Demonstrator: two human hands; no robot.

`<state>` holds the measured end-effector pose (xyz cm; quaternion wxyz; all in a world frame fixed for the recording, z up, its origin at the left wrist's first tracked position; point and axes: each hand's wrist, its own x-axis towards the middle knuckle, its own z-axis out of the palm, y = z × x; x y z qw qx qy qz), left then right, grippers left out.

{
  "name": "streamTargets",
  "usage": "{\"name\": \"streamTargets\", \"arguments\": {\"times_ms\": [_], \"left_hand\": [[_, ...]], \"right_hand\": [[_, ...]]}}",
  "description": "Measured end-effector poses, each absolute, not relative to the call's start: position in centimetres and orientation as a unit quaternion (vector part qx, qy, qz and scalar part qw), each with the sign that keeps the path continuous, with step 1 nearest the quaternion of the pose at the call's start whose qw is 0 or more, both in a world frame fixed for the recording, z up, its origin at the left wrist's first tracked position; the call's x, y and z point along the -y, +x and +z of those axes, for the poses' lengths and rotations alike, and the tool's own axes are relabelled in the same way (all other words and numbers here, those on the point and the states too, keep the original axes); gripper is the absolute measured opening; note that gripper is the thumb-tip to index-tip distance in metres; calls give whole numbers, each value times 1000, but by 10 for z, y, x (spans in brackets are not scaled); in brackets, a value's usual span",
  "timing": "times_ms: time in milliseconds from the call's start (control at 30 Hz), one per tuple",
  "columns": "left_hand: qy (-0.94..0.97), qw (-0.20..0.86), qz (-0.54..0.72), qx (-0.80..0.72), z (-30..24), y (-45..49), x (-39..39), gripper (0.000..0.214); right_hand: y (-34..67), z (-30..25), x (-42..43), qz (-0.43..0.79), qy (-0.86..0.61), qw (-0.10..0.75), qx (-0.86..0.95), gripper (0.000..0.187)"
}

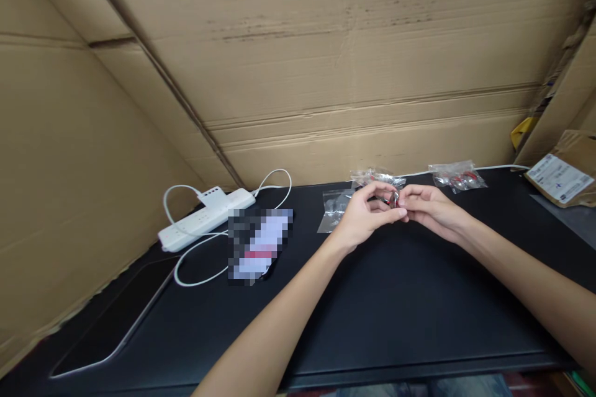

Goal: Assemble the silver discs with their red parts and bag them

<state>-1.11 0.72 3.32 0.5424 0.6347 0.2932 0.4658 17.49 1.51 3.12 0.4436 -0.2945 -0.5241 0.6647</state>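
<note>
hands meet above the black tabletop [419, 298]: left hand [365, 214] and right hand [431, 208] both pinching a small metal part [395, 199]. fitting step, i judge; next needs fine fingertip alignment. clear bags [459, 175] lie behind.

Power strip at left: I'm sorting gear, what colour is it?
White power strip, cable too; head view.
</note>
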Motion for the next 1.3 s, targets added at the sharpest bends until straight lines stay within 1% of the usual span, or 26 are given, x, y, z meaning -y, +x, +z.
{"name": "streamTargets", "arguments": {"times_ms": [167,400,567,767,933,1067,1300], "left_hand": [[611,555,476,-303,32,-10,-9,44],[594,502,539,-325,40,-14,-11,42],[601,533,517,-296,37,-13,-11,44],[617,560,480,-275,28,-11,-10,47],[621,560,477,-271,26,-10,-11,47],[622,557,477,-273,24,-10,-12,48],[617,556,490,-264,21,-6,-12,46]], "right_hand": [[173,30,-17,676,-291,449,508,16],[177,30,-22,655,-317,482,489,11],[177,32,-19,665,-313,469,489,18],[176,30,-18,645,-329,479,496,19],[175,30,-16,601,-346,481,537,23],[170,31,-13,541,-348,495,585,23],[162,25,-11,391,-353,495,691,11]]}}
